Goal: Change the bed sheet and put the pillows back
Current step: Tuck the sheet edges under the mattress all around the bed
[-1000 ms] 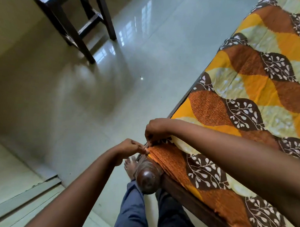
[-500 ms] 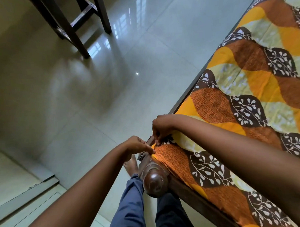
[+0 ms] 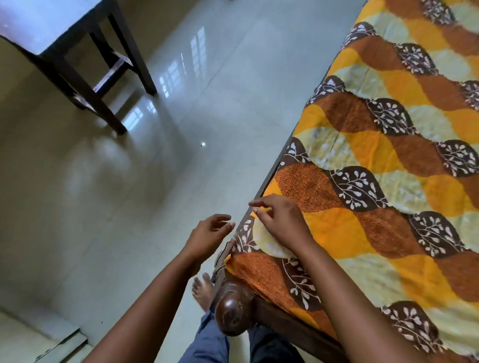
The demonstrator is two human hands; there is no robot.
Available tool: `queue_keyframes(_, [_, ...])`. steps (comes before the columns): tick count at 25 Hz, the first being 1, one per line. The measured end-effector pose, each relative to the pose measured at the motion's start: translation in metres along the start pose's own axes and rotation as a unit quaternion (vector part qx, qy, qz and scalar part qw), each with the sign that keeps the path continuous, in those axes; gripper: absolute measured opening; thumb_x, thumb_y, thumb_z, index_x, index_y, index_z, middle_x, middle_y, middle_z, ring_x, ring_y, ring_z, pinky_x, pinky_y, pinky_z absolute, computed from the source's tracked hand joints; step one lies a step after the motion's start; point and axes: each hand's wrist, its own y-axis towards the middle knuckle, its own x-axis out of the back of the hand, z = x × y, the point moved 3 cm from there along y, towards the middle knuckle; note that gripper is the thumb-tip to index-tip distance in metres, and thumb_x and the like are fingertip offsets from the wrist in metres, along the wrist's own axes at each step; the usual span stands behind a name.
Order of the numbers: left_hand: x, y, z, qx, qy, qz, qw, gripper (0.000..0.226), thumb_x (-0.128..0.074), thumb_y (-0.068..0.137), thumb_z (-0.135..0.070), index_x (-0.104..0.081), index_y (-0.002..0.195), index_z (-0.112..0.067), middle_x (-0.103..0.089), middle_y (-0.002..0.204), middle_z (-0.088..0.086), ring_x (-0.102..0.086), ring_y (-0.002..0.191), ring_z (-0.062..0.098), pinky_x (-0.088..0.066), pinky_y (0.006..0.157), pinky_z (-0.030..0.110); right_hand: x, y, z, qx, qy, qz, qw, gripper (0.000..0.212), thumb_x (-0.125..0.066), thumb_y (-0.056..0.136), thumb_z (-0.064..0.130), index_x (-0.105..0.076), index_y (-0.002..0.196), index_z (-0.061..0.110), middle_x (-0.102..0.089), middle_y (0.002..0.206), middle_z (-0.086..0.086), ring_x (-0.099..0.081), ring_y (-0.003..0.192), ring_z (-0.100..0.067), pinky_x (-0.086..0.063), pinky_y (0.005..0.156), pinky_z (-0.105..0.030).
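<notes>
A bed sheet [image 3: 383, 159] printed with orange, yellow, pale green and brown leaf shapes lies spread over the bed on the right. Its near corner is tucked in beside the round dark wooden bedpost [image 3: 232, 311]. My right hand [image 3: 279, 220] rests on top of the sheet at the bed's left edge, fingers loosely spread and fingertips at the hem. My left hand [image 3: 208, 234] hovers just off the bed's edge over the floor, fingers apart, holding nothing. No pillows are in view.
A dark wooden table [image 3: 82, 61] with a pale top stands at the upper left on the glossy tiled floor [image 3: 151, 191]. My bare foot [image 3: 202, 291] and blue trouser legs are beside the bedpost. A raised threshold [image 3: 59, 346] runs along the lower left.
Both hands were pinching the sheet's corner at the bedpost; now they have let go. My right hand has slid up along the edge, my left has opened and pulled away from the bed.
</notes>
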Motion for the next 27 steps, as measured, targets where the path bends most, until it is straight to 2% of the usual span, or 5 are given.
queue_keyframes(6, [-0.041,0.028,-0.08,-0.086,0.013,0.034,0.996,0.054,-0.044,0.093,-0.044,-0.032,0.143,-0.026,-0.035,0.147,-0.005,-0.037,0.132,0.012,-0.03,0.1,0.024,0.069,-0.012,-0.07,-0.128,0.114,-0.168,0.971,0.023,-0.051,0.095,0.018,-0.067,0.111,0.021,-0.066,0.112,0.0,-0.06,0.095,-0.011,-0.041,0.065,-0.01])
queue_keyframes(12, [-0.099,0.109,-0.177,-0.133,0.031,0.036,0.99,0.057,-0.033,0.097,-0.044,-0.02,0.148,-0.02,-0.02,0.154,-0.004,-0.025,0.14,0.015,-0.02,0.111,0.028,0.152,0.045,-0.136,-0.11,0.053,-0.24,0.963,0.031,-0.05,0.096,0.019,-0.058,0.124,0.013,-0.052,0.134,-0.005,-0.047,0.124,-0.019,-0.042,0.096,-0.026])
queue_keyframes(16, [-0.135,0.171,-0.23,-0.138,0.046,0.033,0.989,0.062,-0.032,0.094,-0.051,-0.02,0.148,-0.022,-0.019,0.155,-0.002,-0.023,0.141,0.016,-0.019,0.116,0.035,0.209,0.112,-0.184,-0.064,-0.018,-0.206,0.976,0.051,-0.043,0.095,0.039,-0.036,0.143,0.02,-0.023,0.155,-0.004,-0.018,0.143,-0.019,-0.022,0.114,-0.038])
queue_keyframes(21, [-0.138,0.201,-0.234,-0.012,-0.05,0.112,0.992,0.058,-0.019,0.086,-0.07,-0.06,0.114,-0.039,-0.067,0.115,0.001,-0.064,0.105,0.022,-0.045,0.097,0.039,0.263,0.225,-0.215,-0.031,-0.207,-0.11,0.972,0.065,-0.031,0.096,0.052,-0.009,0.15,0.023,0.004,0.158,-0.001,0.005,0.146,-0.018,0.002,0.117,-0.042])
queue_keyframes(27, [-0.139,0.202,-0.214,0.062,-0.087,0.085,0.991,0.053,-0.025,0.085,-0.068,-0.065,0.099,-0.037,-0.071,0.106,0.005,-0.066,0.099,0.026,-0.045,0.099,0.041,0.208,0.244,-0.205,0.059,-0.276,-0.109,0.953,0.077,-0.008,0.084,0.062,-0.01,0.15,0.021,-0.005,0.158,-0.004,-0.003,0.146,-0.022,0.008,0.114,-0.04])
